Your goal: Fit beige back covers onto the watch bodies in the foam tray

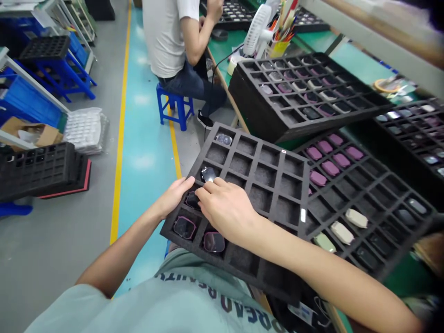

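A black foam tray (267, 159) with square compartments rests tilted across my lap. My left hand (176, 196) grips its left edge, thumb on top. Over the tray's left part, my right hand (227, 208) is closed, fingertips pointing down at a dark square watch case (192, 200) partly hidden by them. Whether they pinch it or another piece is hidden. Just above sits a shiny black watch case (208, 174), and a clear-looking case (224, 138) lies in the far left corner. Nearer me are two purple-rimmed watch cases (184, 228) in separate compartments.
To the right, another foam tray (324, 210) holds purple, cream, green and black pieces. Behind it stands a stack of filled trays (274, 125) on the green workbench (237, 41), near a white fan (257, 30). A person (169, 41) sits ahead on a blue stool (175, 104).
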The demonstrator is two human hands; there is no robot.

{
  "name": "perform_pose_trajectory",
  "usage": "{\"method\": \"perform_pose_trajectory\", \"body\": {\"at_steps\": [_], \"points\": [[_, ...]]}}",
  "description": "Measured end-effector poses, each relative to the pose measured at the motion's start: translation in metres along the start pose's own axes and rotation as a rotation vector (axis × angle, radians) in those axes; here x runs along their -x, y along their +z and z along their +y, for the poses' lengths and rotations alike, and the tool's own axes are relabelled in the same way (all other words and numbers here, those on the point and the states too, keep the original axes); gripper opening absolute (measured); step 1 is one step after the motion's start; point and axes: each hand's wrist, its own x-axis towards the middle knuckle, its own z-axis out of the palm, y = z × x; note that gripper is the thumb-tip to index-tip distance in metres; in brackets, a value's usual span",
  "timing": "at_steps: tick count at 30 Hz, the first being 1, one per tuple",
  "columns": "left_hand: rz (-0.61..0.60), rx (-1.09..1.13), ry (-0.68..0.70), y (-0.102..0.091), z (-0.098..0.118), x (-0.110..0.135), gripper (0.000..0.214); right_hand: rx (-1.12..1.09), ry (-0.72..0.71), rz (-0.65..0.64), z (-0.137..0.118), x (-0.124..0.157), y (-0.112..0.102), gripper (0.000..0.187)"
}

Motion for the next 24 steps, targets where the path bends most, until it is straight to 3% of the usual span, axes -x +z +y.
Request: {"method": "perform_pose_trajectory", "body": {"at_steps": [7, 17, 20, 24], "points": [[-0.006, -0.010, 0.009, 0.002, 0.004, 0.000, 0.052, 0.020, 0.019, -0.032, -0.002, 0.001, -0.003, 0.006], [0.024, -0.030, 0.005, 0.002, 0.003, -0.002, 0.054, -0.072, 0.060, -0.031, 0.000, -0.002, 0.002, 0.013], [0.033, -0.015, -0.021, 0.001, 0.000, -0.004, 0.055, -0.301, 0.149, 0.091, 0.014, 0.002, -0.002, 0.022], [-0.010, 0.024, -0.033, 0.000, -0.001, -0.006, 0.055, -1.008, 0.352, 0.160, 0.065, 0.018, -0.011, 0.035]]}}
